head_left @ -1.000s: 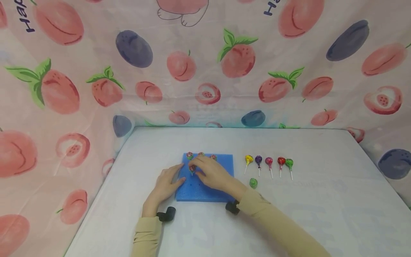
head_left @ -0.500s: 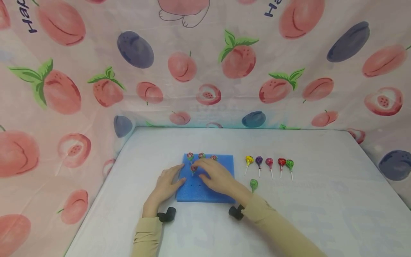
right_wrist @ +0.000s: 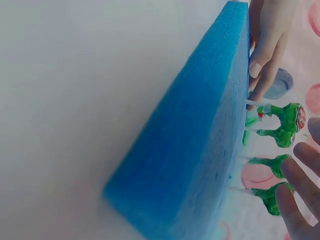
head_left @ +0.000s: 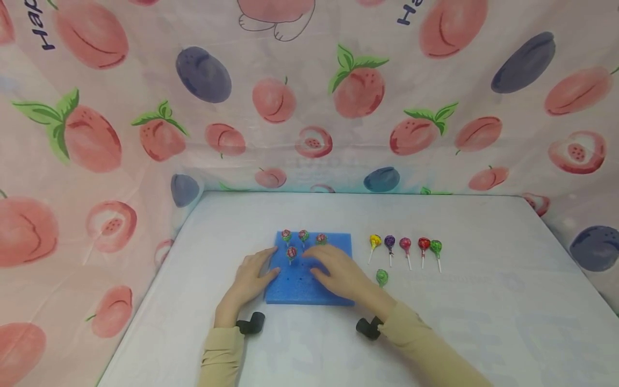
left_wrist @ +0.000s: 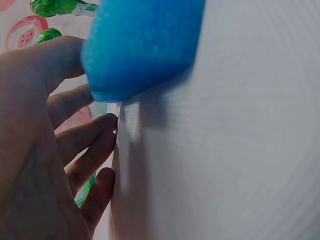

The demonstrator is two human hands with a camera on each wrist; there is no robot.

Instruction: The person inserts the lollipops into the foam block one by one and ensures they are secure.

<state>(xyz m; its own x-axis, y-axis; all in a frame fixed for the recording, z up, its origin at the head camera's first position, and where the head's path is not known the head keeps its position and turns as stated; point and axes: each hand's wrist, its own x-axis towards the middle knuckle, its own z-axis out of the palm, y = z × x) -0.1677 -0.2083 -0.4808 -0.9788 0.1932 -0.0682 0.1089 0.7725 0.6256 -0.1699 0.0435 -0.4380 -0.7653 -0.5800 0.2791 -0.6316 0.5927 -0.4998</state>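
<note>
A person in tan sleeves point(head_left: 223, 355) works at a white-covered desk point(head_left: 483, 333), where a blue foam block point(head_left: 314, 294) lies flat between the two hands. The left hand point(head_left: 247, 279) steadies itself at the block's 9 o'clock side, fingers extended and spread, thumb and forefinger meeting the edge, gripping nothing. The right hand point(head_left: 340, 273) hovers over the block's 3 o'clock half, fingers gently bent and thumb well apart from them, with nothing visible in its grasp; whether its fingertips touch any candy cannot be told.

Four lollipops in red-and-green wrappers stand in the foam on white sticks: one at 11 o'clock point(head_left: 286, 235), one at 12 point(head_left: 303, 235), one toward 1 point(head_left: 321, 238) and a nearer one at 10 point(head_left: 291, 252). Small dark holes point(head_left: 288, 279) dot the surface around 8 o'clock.

On the desk, between 2 and 3 o'clock from the block, five more lie in a row: yellow point(head_left: 375, 241), purple point(head_left: 389, 242), pink point(head_left: 405, 245), red point(head_left: 424, 243) and green point(head_left: 436, 246). A lone green lollipop point(head_left: 382, 277) lies at 3 o'clock, beside the right wrist. Peach-printed cloth point(head_left: 358, 140) hangs at 12 o'clock.
</note>
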